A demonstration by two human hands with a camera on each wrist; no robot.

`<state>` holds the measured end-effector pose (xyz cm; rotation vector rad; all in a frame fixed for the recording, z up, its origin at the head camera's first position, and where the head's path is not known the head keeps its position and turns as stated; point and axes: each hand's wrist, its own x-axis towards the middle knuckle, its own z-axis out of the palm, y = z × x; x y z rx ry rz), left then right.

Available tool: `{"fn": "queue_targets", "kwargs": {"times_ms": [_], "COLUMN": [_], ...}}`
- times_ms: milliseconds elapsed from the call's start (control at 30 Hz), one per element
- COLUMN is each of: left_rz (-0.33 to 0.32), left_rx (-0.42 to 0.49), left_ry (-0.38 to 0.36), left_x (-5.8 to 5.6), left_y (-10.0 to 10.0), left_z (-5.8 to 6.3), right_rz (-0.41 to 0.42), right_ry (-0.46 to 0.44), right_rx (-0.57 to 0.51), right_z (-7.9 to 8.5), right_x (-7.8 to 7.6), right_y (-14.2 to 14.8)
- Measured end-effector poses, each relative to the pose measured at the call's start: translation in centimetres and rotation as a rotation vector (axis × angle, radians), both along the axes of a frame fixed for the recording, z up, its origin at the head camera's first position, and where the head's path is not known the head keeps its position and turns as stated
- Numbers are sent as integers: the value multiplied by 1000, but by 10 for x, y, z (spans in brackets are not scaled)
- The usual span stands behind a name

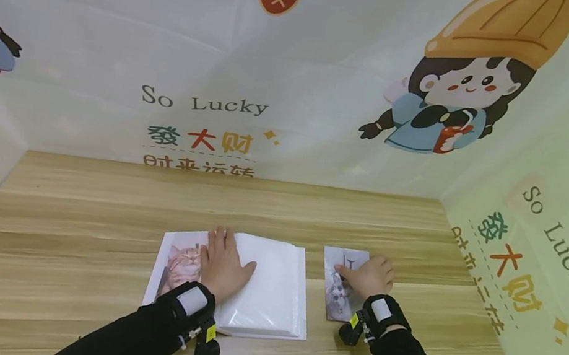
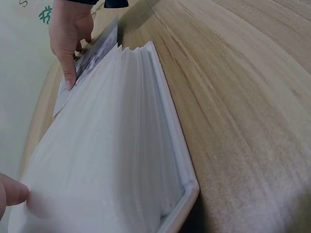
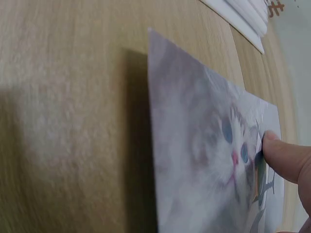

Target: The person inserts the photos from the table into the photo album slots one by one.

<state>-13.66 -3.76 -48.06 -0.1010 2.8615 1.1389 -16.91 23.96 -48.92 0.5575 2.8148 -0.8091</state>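
Observation:
A photo album (image 1: 269,285) with clear plastic sleeves lies open on the table, a pink picture (image 1: 183,264) showing on its left page. Across the middle of the album rests my left hand (image 1: 226,267), fingers straight and thumb spread onto the blank right page. To the album's right, my right hand (image 1: 371,277) pinches a kitten photo (image 3: 194,145) by its right edge, thumb on the printed face. One side of the photo stands off the wood and casts a shadow in the right wrist view. The other fingers of that hand are partly hidden behind it.
The wood-grain table (image 1: 81,244) is bounded by printed cloth walls (image 1: 312,81) at the back and sides. A camera strap (image 1: 386,314) sits on each wrist, its small black camera hanging close to the tabletop.

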Motion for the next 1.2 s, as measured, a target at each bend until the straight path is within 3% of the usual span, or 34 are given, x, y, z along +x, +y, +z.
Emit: {"fn": "queue_targets", "kwargs": {"times_ms": [300,467,567,733,833,1033,1200], "left_rz": [-16,-25,-44,-72,-82,-85,-82], "left_rx": [12,45,45,11,-10,-30,-26], "left_ry": [-24,13,-10,-68,-72,-63,-66], "left_x": [0,2,3,3,3,4,4], "left_y": [-4,-5,-5,-6,-7,-9,-10], "left_z": [-6,-9,-7,0,0,-1,-1], "right_rz": [-25,-38,-31,0,28,46,13], "right_ry": [17,123,193,236,258,303,406], "right_rx": [-13,-48,-74,-129,-203,-251,-437], "right_z": [-3,-8,-9,-5,8,54,80], "right_x": [-1,-4,-5,-12,-23,-57,-84], "right_y": [-3,-7,-8,-8,-7,-20,-48]}}
